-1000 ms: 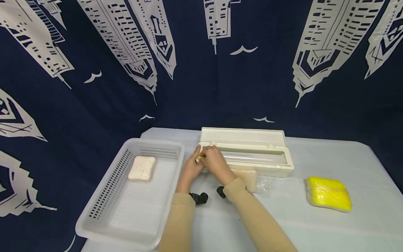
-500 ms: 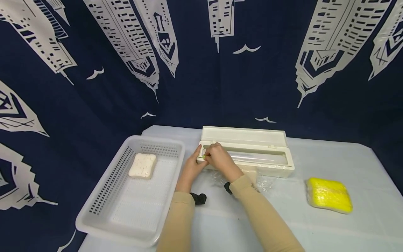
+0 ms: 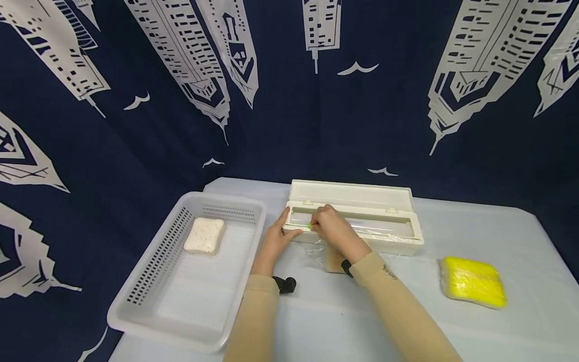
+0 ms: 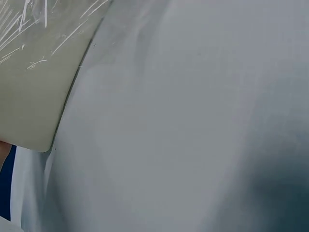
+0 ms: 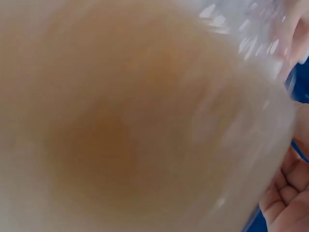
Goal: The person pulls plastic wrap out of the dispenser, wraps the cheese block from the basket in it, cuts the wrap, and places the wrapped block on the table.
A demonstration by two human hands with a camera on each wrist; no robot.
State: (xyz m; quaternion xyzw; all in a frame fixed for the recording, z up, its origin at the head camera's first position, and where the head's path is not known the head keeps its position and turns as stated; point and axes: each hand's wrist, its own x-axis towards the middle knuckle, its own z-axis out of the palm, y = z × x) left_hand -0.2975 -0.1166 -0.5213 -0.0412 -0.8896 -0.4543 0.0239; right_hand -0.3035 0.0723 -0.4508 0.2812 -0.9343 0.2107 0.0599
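Observation:
A cream cling film dispenser (image 3: 362, 247) stands on the table with its lid up and a roll of clear film inside. My right hand (image 3: 336, 231) pinches a small green slide cutter (image 3: 310, 226) on the dispenser's front edge, left of its middle. My left hand (image 3: 273, 241) rests on the dispenser's left end, thumb along the front and a finger up the side. Clear film (image 3: 316, 251) hangs over the front, onto a beige slab (image 3: 334, 261) partly hidden under my right wrist. In the right wrist view the slab (image 5: 111, 145) is blurred and close, with film over it.
A white perforated basket (image 3: 181, 296) stands at the left, holding a white, speckled, bread-slice-shaped piece (image 3: 204, 236). To the right lies a yellow block (image 3: 475, 281) wrapped in clear film. A dark patterned cloth (image 3: 316, 125) hangs behind the table.
My right hand has slid rightward along the dispenser's front edge with the green slide cutter. The left hand stays at the left end. More film shows at the left of the front.

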